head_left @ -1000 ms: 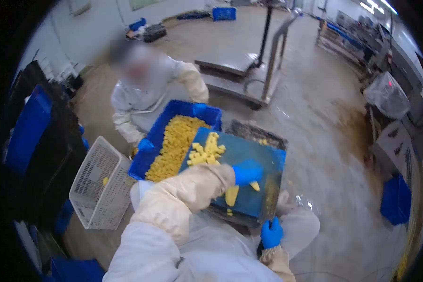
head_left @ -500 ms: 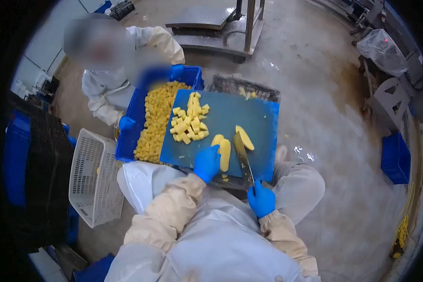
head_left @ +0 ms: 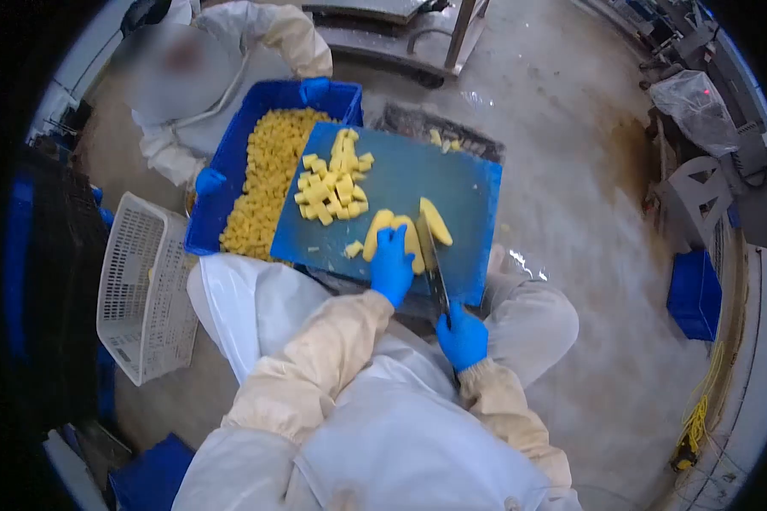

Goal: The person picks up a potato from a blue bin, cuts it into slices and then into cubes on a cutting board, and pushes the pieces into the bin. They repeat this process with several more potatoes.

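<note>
While left hand (head_left: 391,266) touches slices (head_left: 412,242), right (head_left: 463,338) holds knife (head_left: 433,266).

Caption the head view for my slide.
Gloved left hand on yellow slices, right hand holding a knife, with yellow cubes on the same blue board.

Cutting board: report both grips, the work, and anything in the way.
Left grip on the long yellow pieces. Right grip closed on the knife, held alongside them. Cut cubes left on the board, apart from the knife.
</note>
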Available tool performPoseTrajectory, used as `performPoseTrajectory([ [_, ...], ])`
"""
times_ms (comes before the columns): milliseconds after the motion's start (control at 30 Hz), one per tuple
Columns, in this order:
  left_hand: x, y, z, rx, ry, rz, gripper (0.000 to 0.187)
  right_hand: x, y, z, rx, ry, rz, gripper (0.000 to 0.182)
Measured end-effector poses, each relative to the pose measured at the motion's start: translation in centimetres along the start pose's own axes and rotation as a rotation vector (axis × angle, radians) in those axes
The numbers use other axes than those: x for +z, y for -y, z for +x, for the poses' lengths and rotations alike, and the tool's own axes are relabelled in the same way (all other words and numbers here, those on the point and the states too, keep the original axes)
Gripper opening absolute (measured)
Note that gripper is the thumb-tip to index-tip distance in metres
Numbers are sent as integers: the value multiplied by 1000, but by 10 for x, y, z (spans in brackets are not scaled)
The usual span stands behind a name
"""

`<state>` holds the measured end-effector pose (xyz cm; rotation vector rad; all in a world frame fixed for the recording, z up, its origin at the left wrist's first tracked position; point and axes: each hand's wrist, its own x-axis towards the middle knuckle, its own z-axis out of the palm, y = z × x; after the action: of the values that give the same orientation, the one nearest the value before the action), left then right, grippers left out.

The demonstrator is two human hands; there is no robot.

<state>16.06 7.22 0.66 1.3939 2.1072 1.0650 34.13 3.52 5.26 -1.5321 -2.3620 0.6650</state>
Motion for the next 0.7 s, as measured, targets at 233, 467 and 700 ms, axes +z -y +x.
performPoseTrajectory([
  [233,-4,19,12,-201,2,-209,55,-14,25,18,12,-59,34,12],
  [467,5,22,21,-23,-81,50,56,-9,37,34,2,15,-62,11],
  [700,9,27,25,-12,-65,110,58,-9,35,35,-33,-6,-64,11],
])
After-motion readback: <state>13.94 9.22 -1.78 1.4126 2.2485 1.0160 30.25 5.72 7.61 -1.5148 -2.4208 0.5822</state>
